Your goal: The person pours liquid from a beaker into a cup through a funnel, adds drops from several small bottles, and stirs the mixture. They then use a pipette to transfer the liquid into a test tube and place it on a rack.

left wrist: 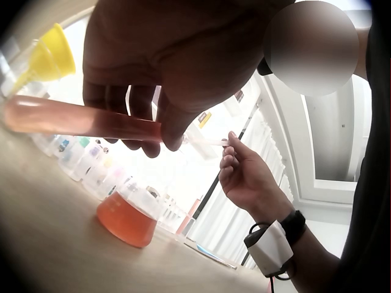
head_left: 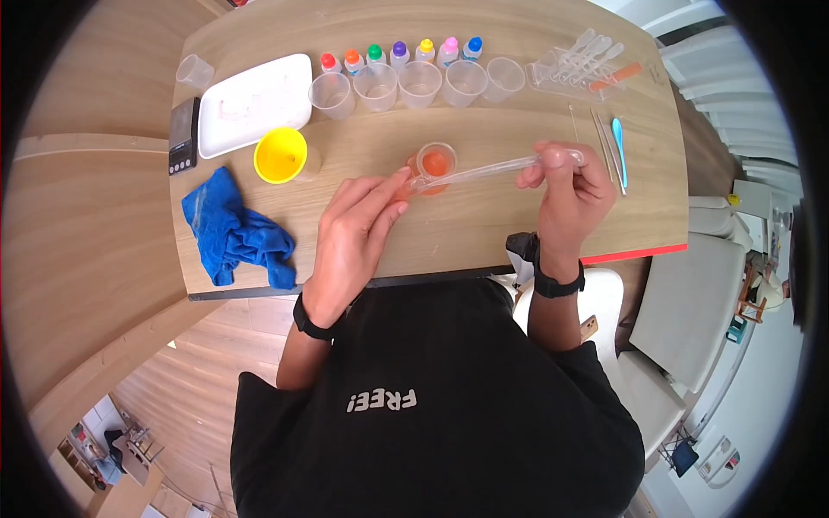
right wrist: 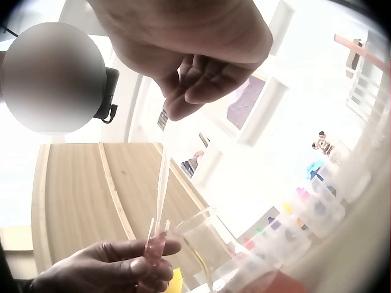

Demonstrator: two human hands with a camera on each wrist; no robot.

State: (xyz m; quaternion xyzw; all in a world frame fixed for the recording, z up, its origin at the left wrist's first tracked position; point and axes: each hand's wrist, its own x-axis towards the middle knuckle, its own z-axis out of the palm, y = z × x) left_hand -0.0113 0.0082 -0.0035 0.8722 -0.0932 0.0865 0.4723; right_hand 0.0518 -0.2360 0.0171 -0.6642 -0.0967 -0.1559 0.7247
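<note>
My left hand (head_left: 350,224) grips a test tube (left wrist: 73,119) of pinkish-orange liquid, tilted over the table. Between the fingertips of my right hand (head_left: 574,194) is the bulb end of a clear plastic dropper (head_left: 492,170). In the right wrist view the dropper's tip is at the mouth of the tube (right wrist: 156,244), and the left hand's (right wrist: 110,265) fingers wrap around the tube. Just beyond the hands, a clear conical flask (left wrist: 128,220) with orange liquid stands on the table. In the head view, the left fingers cover most of the tube.
Clear plastic cups (head_left: 420,85) line up before colour-capped bottles (head_left: 400,54). A tube rack (head_left: 553,79) with droppers stands back right, near a blue spoon (head_left: 617,142) and thin rods. At left are a white tray (head_left: 259,99), scale (head_left: 182,138), yellow funnel (head_left: 281,155) and blue cloth (head_left: 229,229).
</note>
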